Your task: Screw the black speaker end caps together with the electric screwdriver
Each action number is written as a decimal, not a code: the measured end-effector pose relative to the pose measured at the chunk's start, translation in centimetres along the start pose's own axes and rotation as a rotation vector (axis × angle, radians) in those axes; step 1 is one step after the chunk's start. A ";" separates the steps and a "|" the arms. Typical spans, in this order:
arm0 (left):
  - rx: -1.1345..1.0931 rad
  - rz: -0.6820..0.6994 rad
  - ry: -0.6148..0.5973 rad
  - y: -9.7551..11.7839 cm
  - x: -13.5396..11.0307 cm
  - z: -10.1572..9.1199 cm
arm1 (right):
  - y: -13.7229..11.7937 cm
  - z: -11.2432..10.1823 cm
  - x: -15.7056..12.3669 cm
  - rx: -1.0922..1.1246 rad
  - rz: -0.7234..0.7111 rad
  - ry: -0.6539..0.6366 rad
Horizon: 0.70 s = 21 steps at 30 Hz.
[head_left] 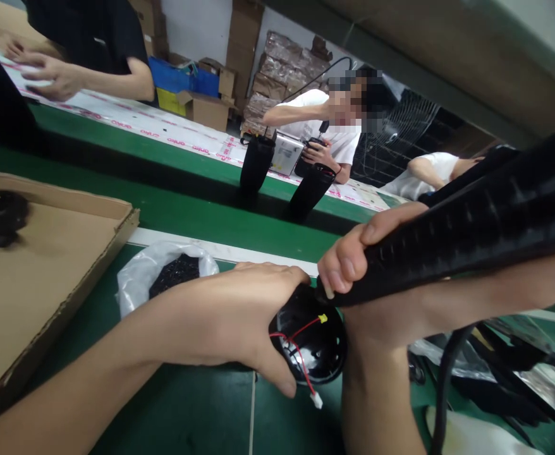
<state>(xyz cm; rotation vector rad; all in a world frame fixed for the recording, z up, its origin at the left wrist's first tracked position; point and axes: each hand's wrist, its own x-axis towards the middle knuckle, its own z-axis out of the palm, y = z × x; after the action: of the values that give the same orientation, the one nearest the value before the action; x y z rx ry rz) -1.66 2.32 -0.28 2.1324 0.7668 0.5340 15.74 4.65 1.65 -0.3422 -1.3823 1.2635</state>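
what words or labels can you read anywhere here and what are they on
Pink print repeats along the white strip on the far bench: too blurred and slanted to read for sure.
Cardboard boxes at the back: no readable print.
Round black part with red wires, gripped by the left hand: no label visible.
Long ribbed black piece in the right hand: no text visible.
Flat cardboard tray: blank.

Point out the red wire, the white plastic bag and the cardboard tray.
red wire (300, 357), head view, mid-length of the strand.
white plastic bag (133, 281), head view, left wall.
cardboard tray (126, 222), head view, right rim corner.
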 end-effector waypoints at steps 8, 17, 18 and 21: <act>-0.014 -0.047 0.049 0.1 -0.3 0.0 | 0.0 -0.3 0.0 -0.039 0.068 -0.089; -0.129 -0.052 0.024 0.0 -1.1 0.5 | 1.9 2.0 -0.7 -0.100 0.019 0.110; -0.126 -0.040 0.024 -0.1 -1.4 0.6 | 1.7 2.0 -0.7 -0.102 0.010 0.109; 0.007 -0.019 0.166 -0.6 -3.4 0.6 | 0.3 0.9 -0.7 -0.060 -0.034 0.078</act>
<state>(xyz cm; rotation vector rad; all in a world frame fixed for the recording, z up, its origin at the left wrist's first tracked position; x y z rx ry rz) -4.02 0.01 -1.48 2.1041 0.8806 0.7064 15.03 3.72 1.31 -0.4041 -1.3560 1.1705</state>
